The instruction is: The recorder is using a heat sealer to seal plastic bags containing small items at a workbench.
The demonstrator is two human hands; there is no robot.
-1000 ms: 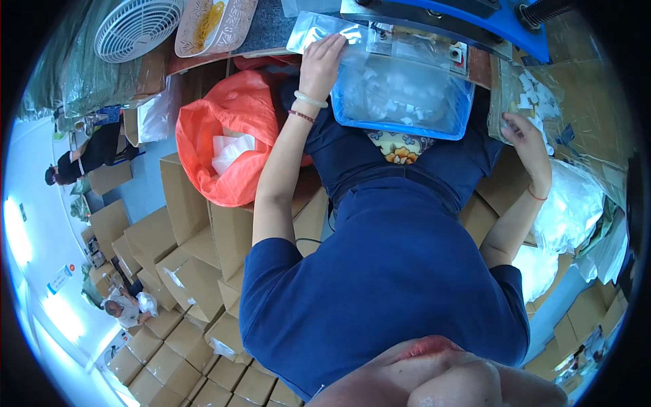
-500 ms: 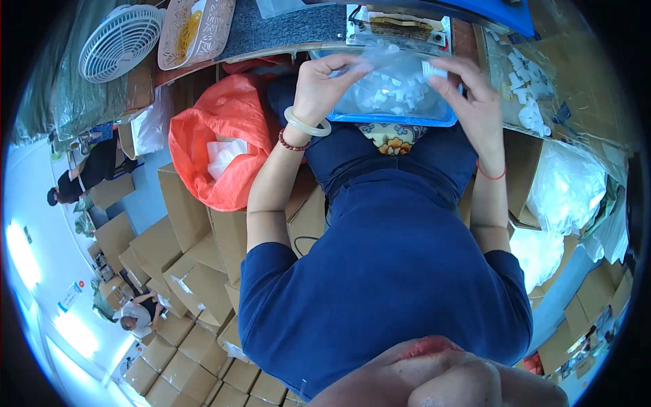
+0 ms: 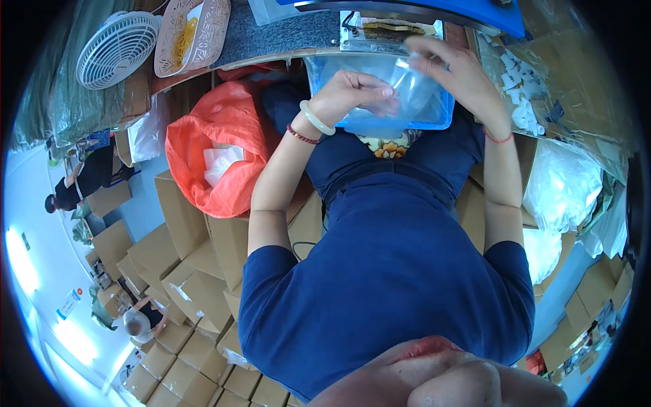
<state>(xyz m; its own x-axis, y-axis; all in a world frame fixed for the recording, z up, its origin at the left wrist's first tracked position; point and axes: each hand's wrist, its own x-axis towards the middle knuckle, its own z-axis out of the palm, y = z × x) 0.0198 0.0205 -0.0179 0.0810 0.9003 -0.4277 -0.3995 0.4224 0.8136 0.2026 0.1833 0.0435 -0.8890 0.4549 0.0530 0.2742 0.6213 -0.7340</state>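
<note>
My left hand (image 3: 359, 93) is closed in a pinch on a clear plastic bag (image 3: 415, 91), which stretches to the right over a blue-rimmed bin (image 3: 439, 127). Beyond the bag's upper right part is my right hand (image 3: 453, 68), its fingers blurred and bent. Whether it touches the bag or holds anything I cannot make out. The bin sits above my lap against the table edge. Its contents are mostly hidden behind the bag and my hands.
A metal device (image 3: 393, 30) stands at the table edge, below a blue machine part (image 3: 461, 12). Small white plastic pieces (image 3: 521, 91) lie to the right. At the left are a red sack (image 3: 186, 152), a basket (image 3: 215, 41), a white fan (image 3: 116, 51) and cardboard boxes (image 3: 186, 217).
My left hand has moved right and down, drawing the clear bag across the bin. My right hand has gone up, and the white piece at its fingertips no longer shows.
</note>
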